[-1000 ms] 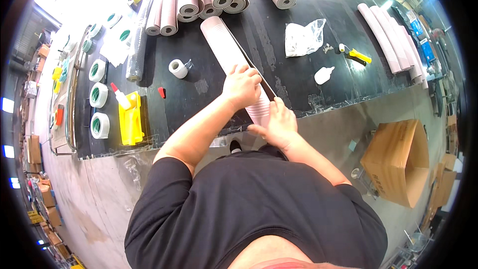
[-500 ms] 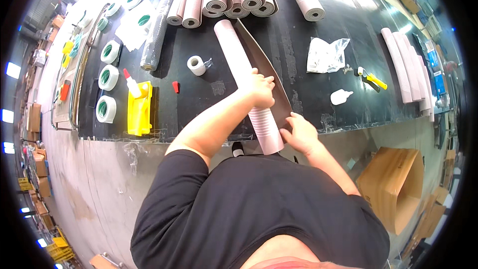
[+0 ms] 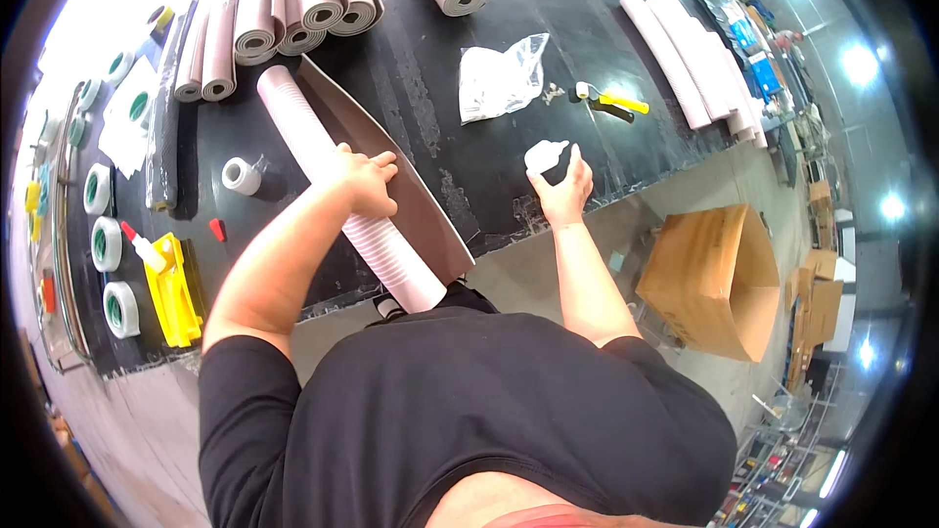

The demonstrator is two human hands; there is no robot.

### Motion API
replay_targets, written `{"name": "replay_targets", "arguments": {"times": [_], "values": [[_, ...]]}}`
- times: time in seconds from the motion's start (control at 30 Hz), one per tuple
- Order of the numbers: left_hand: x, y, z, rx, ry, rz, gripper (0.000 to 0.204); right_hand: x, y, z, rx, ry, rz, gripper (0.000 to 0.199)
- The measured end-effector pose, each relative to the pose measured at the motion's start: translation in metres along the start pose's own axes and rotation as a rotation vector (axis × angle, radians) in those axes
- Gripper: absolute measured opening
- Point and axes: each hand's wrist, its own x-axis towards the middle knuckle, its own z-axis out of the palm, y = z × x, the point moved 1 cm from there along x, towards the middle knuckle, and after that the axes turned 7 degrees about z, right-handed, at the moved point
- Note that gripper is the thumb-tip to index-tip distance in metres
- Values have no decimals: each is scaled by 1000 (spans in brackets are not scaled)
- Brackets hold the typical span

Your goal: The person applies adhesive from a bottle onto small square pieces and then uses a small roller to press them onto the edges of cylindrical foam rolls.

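My right hand (image 3: pixel 562 186) had left the pink rolled sheet (image 3: pixel 347 205) and closed around the small white bottle (image 3: pixel 544 154) to the right of that roll on the black tabletop (image 3: pixel 430 88). My left hand (image 3: pixel 364 179) stayed pressed flat on the roll, fingers spread, so I judged I was fetching glue for the seam.

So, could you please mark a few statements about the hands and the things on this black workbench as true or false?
1. The left hand rests on the long pink ribbed foam tube. True.
2. The right hand also presses that tube. False: it is off to the right, on a small white squeeze bottle.
3. The crumpled clear plastic bag lies on the black workbench. True.
4. The open brown cardboard box stands on the workbench. False: it sits on the floor beside it.
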Motion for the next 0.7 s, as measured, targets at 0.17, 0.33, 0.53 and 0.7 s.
{"name": "replay_targets", "arguments": {"times": [0.17, 0.33, 0.53, 0.7], "values": [[-4, -6, 16, 39, 48, 93, 69, 24, 26, 38, 443, -256, -36, 33], [-26, -20, 33, 56, 134, 194, 70, -36, -102, -11, 998, -678, -122, 19], [-12, -25, 14, -239, 106, 201, 65, -103, -158, 13, 1271, -1441, -47, 26], [31, -55, -56, -728, 400, 257, 25, -112, -142, 37, 1236, -1462, -8, 28]]}}
